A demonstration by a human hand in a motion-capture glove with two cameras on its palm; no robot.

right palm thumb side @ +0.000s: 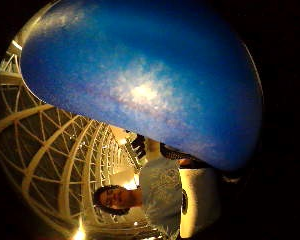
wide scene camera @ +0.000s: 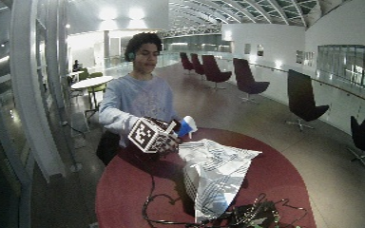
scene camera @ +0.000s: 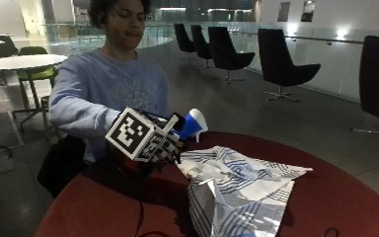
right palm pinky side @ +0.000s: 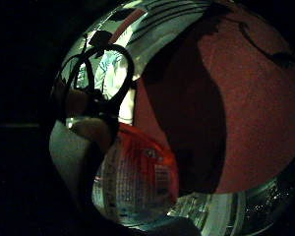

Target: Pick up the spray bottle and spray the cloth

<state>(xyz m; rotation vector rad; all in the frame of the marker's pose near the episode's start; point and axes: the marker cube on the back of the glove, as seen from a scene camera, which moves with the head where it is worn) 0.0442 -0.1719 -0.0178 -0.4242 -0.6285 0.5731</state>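
Gripping the spray bottle (scene camera: 191,124), your right hand (scene camera: 155,148) is curling fingers around its smooth, likely slippery neck above the cloth (scene camera: 239,185).

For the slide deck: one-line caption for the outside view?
Gloved right hand holds a blue-headed spray bottle beside a striped cloth on a red round table.

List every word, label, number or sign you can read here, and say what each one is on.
No text can be read here.
Spray bottle: its label carries dense rows of small print, too blurred to read.
Sweatshirt of the person: a faint chest design, not legible.
Cloth: stripes only, no writing.
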